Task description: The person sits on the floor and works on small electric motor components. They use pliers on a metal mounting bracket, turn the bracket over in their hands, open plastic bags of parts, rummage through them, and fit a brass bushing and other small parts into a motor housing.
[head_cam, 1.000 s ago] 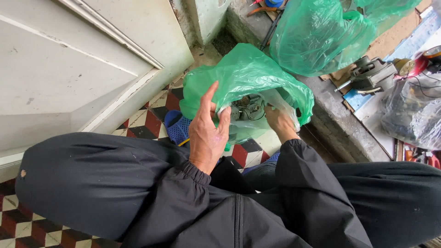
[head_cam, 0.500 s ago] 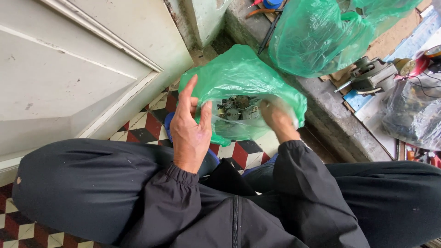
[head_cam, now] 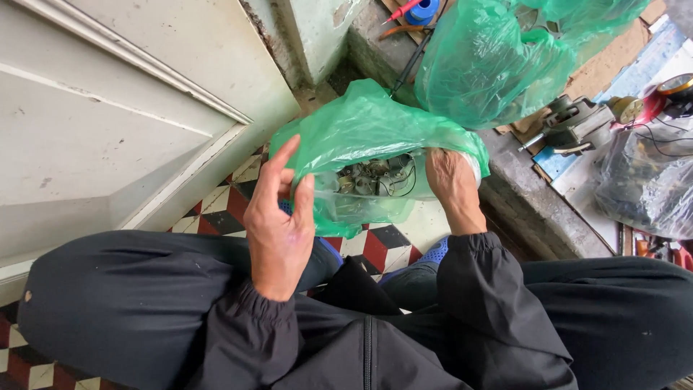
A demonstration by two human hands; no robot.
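Seated over a tiled floor [head_cam: 390, 245], a person's left hand [head_cam: 278, 217] pinches the green bag [head_cam: 368, 130] rim open w/ fingers clenched on plastic, right hand [head_cam: 451, 184] gripping the opposite edge; metal parts [head_cam: 375, 177] inside, none out yet.

Green plastic bags: two, one at centre frame [head_cam: 375, 130], one at upper right [head_cam: 491, 58]. Clear plastic bag: one, right edge [head_cam: 650, 180]. Hands: two, left hand [head_cam: 278, 224], right hand [head_cam: 451, 184]. Electric motor: one, right of centre [head_cam: 577, 124]. Blue slippers: two, lower centre [head_cam: 437, 251]. White door: one, upper left [head_cam: 94, 123].
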